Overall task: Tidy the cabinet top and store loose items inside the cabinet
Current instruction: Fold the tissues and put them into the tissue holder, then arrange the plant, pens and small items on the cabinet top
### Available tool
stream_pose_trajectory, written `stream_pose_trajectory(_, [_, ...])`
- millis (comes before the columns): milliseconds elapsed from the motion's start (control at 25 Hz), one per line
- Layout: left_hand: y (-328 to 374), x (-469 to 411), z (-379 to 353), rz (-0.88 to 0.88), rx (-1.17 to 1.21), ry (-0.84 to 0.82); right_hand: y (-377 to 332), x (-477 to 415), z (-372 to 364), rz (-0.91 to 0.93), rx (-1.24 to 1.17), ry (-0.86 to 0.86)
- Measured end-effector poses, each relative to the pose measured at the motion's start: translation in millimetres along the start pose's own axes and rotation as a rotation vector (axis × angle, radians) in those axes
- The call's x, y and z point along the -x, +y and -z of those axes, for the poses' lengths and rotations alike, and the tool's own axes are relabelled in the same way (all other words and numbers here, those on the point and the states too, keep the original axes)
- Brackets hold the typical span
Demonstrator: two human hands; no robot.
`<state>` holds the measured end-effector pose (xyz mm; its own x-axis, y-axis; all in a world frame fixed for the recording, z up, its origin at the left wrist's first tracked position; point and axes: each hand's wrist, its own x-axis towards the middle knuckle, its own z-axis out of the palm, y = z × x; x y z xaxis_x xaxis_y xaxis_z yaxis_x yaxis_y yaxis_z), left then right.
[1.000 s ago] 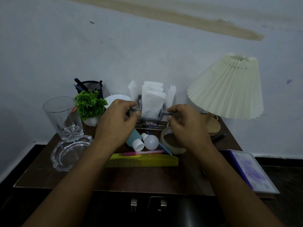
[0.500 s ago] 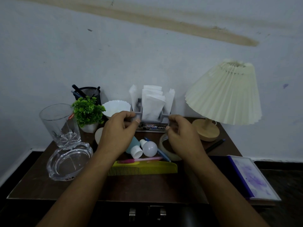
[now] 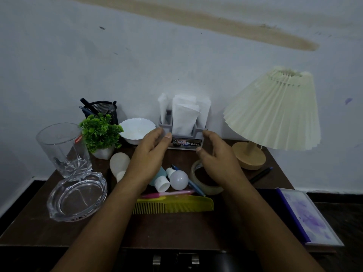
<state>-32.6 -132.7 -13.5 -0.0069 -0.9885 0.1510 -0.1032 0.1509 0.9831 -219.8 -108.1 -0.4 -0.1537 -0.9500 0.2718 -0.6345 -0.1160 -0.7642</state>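
Observation:
A grey napkin holder [image 3: 183, 141] full of white napkins stands against the wall at the back of the dark wooden cabinet top [image 3: 176, 228]. My left hand [image 3: 151, 154] is at its left side, fingers spread, thumb tip close to the holder's front. My right hand [image 3: 216, 156] is open just right of it, not gripping. In front lie a yellow comb [image 3: 174, 206], a pink pen [image 3: 169, 193], a teal bottle with white cap [image 3: 160, 182], a white bulb [image 3: 178, 179], a blue pen [image 3: 196, 188] and a tape roll [image 3: 208, 188].
At left stand a glass tumbler [image 3: 63, 148], a glass ashtray [image 3: 77, 199], a small green plant [image 3: 100, 132], a black pen cup [image 3: 103, 109], a white bowl [image 3: 137, 129] and a pale balloon-like object [image 3: 118, 165]. A pleated lamp [image 3: 273, 110] and a purple notebook [image 3: 306, 216] are at right. Drawer handles [image 3: 175, 261] show below.
Both hands have let go of the napkin holder, which now rests further back near the wall. The hands have opened and drawn slightly away from it.

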Motion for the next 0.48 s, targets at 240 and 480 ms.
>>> stream_pose_trajectory(240, [9,7,4,-0.085,-0.118,-0.029,-5,8,16,0.027,0.072,-0.098])
stream_pose_trajectory(480, [36,30,9,-0.214,-0.297,-0.099,-14,30,48,0.087,0.200,-0.124])
